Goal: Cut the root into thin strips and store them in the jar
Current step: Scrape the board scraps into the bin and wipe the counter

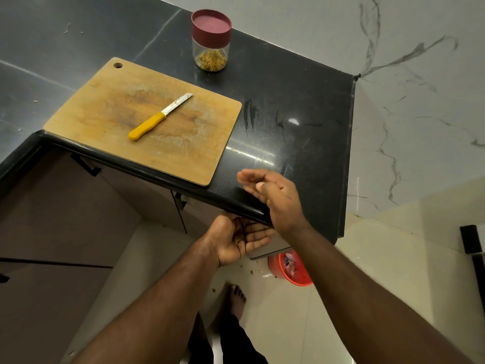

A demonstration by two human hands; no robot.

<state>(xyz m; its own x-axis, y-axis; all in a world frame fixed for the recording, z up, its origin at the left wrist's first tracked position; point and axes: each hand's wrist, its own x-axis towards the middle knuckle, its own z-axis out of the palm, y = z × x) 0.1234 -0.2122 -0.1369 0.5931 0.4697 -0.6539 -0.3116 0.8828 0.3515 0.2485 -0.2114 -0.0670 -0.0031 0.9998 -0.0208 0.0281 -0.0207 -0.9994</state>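
A scuffed matt wooden board [147, 122] is laid on a glossy black stone counter [296, 122]. A metal-bladed knife [158, 117] with a smooth yellow plastic handle is seen, and a clear plastic jar [211, 40] is capped with a matt maroon lid [211, 27].

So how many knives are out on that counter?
1. A yellow-handled knife lies flat on the wooden cutting board, blade pointing toward the jar. Neither hand holds a knife; none other shows, though the counter runs past the frame.

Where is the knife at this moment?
In the head view, the knife lies flat near the middle of the cutting board, left of centre, its blade pointing toward the jar. Neither hand touches it.
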